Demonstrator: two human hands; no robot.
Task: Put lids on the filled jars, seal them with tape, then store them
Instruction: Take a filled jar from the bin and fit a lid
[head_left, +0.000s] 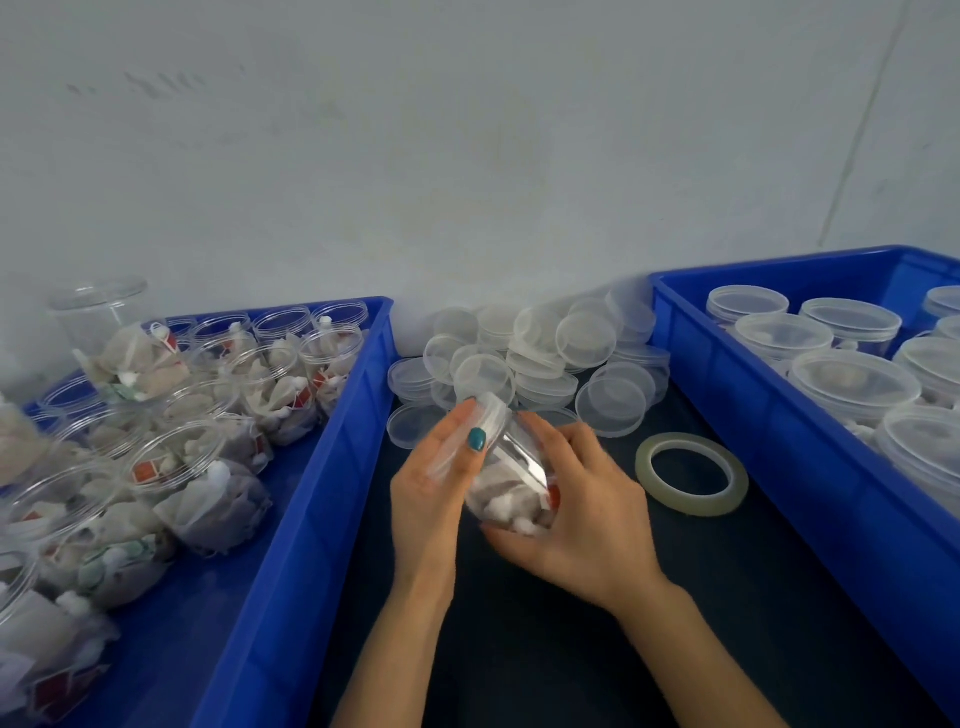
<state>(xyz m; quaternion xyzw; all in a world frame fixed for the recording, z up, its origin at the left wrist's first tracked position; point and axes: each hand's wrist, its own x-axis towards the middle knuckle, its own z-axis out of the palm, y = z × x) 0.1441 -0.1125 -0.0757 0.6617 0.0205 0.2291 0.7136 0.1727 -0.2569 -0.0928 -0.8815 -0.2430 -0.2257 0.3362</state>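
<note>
head view showed a filled clear jar (511, 491) held tilted between both hands, above the dark table (571, 649) and between two blue crates. its mouth pointed up and to the left, and pale sachets and a bit of red showed through its wall. the left hand (431, 499) pinched a clear lid (493, 410) at the jar's mouth, the thumb with a teal nail lying across the lid's edge; whether the lid was fully seated could not be told. the right hand (587, 514) curled round the jar's body and base. a roll of clear tape (691, 503) lay flat on the table just to the right of the right hand. behind the hands, a heap of loose lids (540, 348) was piled against the pale wall (467, 156). the left crate (332, 467) held open filled jars (208, 483) without lids. the right crate (779, 441) held lidded jars (852, 382) standing upright.
</note>
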